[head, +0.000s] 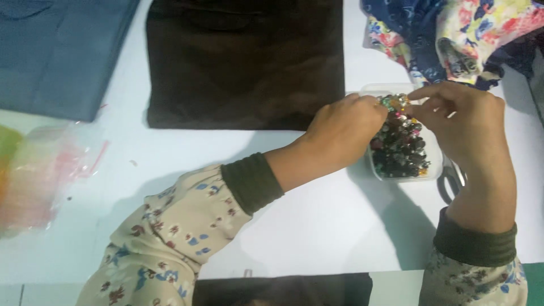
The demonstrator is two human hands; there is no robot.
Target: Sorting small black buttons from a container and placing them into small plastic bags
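Observation:
My left hand (343, 131) and my right hand (467, 127) meet over a clear plastic tub (435, 152) filled with small dark and coloured beads (401, 148). Between the fingertips of both hands sits a small cluster of shiny coloured beads (395, 102), green and orange among them. Both hands pinch this cluster from either side, just above the tub's far rim. Both arms wear floral sleeves with dark green cuffs.
A folded dark brown cloth (243, 59) lies beyond the hands, a folded blue cloth (56, 54) at far left. Crumpled floral fabric (453, 37) is heaped at top right. A clear plastic bag (42, 170) lies left. Scissor handles (450, 184) peek out under my right wrist.

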